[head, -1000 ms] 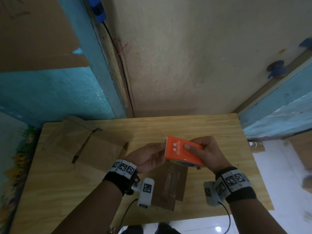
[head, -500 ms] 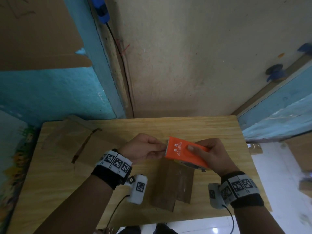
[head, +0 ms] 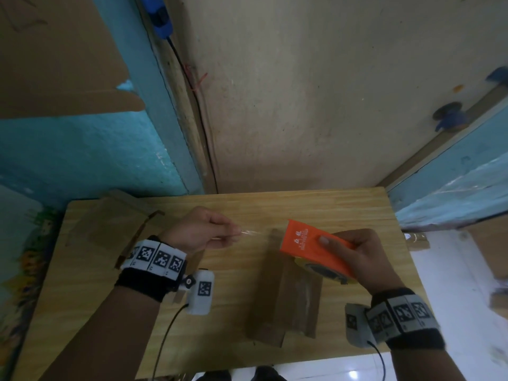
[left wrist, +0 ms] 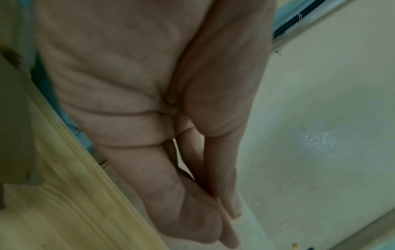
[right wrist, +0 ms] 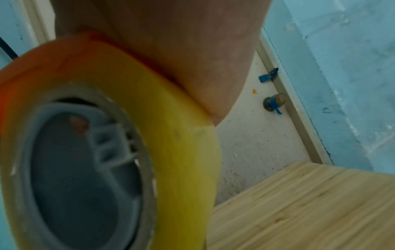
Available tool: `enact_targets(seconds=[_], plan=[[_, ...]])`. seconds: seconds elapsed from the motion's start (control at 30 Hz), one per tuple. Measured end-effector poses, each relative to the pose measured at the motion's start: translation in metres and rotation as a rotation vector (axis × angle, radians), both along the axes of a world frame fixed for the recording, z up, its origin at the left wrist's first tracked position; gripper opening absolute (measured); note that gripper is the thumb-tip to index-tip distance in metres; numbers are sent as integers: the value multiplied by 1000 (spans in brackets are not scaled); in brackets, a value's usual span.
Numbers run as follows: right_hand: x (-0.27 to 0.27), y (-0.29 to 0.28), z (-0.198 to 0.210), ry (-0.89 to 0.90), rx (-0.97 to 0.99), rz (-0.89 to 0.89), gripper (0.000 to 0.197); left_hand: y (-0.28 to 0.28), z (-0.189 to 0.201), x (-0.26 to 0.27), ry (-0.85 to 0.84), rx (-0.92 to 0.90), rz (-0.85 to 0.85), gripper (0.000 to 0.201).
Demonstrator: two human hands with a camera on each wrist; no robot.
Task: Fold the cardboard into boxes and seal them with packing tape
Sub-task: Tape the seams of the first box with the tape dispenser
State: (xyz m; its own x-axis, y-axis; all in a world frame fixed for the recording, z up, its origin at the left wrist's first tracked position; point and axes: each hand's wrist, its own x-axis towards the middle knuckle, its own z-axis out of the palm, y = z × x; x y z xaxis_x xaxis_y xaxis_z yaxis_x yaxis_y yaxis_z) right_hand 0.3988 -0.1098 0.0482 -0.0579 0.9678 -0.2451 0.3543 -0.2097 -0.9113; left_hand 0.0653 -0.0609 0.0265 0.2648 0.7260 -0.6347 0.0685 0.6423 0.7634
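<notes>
My right hand (head: 354, 254) grips an orange tape dispenser (head: 313, 247) above the wooden table (head: 316, 207); its tape roll (right wrist: 175, 135) fills the right wrist view. My left hand (head: 209, 232) pinches the free end of the clear tape (head: 251, 232), which stretches from my fingertips to the dispenser's toothed edge. Below the dispenser lies a small folded cardboard box (head: 286, 298) with a strip of tape along it. In the left wrist view my fingers (left wrist: 213, 194) are pressed together; the tape itself does not show there.
Flat cardboard pieces (head: 104, 229) lie at the table's left end. A large cardboard sheet (head: 55, 64) leans on the blue wall at upper left. More boxes (head: 417, 240) sit on the floor to the right. A blue clip (head: 160, 12) and cable hang above.
My hands have drawn apart: the left moved left with the tape end, the right moved right with the dispenser, pulling out a length of tape. The small box now shows between them.
</notes>
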Motion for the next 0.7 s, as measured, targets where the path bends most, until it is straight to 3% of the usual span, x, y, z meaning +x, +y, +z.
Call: enact_targets(seconds=[0.2, 0.43, 0.6, 0.7], plan=[[0, 3, 12, 8, -25, 11, 27, 5, -7, 0, 8, -9, 79, 27], [-7, 3, 7, -20, -68, 69, 30, 4, -36, -9, 22, -70, 108, 28], [-6, 4, -2, -69, -51, 49, 41, 1, -70, 12, 77, -70, 118, 24], [-8, 10, 0, -106, -92, 110, 32, -2, -92, 25, 46, -151, 131, 24]])
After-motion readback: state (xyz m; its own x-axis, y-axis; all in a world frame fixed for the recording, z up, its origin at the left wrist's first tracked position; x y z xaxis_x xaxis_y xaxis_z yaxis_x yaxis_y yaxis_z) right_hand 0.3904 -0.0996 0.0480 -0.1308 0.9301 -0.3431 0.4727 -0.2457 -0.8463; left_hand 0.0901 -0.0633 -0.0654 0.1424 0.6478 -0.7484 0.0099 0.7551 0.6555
